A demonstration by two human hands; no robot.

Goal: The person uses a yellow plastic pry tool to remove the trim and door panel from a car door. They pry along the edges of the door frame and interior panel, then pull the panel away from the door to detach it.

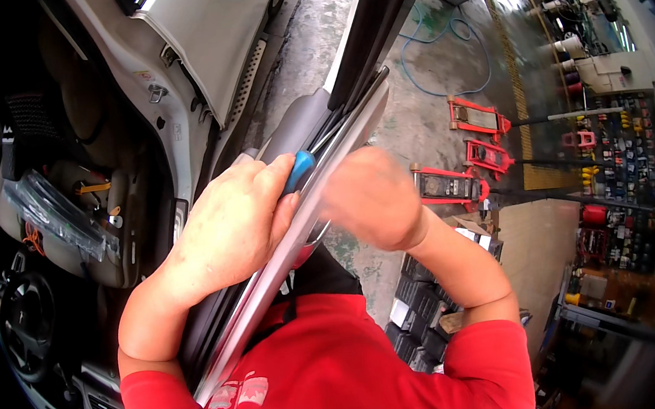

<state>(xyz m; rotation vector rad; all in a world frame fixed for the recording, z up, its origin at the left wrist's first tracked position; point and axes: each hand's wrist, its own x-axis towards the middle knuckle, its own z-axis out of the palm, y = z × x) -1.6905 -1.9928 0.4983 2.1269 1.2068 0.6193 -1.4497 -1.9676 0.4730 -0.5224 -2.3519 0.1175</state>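
My left hand (238,217) is closed around a blue-handled tool (300,169) at the top edge of an open car door (278,260). The handle's rounded end pokes out past the thumb side; its working end is hidden, so I cannot tell its exact kind. Dark trim strips (346,112) run along the door's window slot, just beyond the handle. My right hand (374,200) is on the outer side of the door, close to its edge. Motion smears its fingers, and whether it holds anything does not show.
To the left lie the car's seat (100,262) with plastic-wrapped strips (56,215) and the steering wheel (26,312). The door's window frame (374,34) rises ahead. Red floor jacks (448,185), a blue hose (481,83) and stacked dark boxes (415,298) are on the right.
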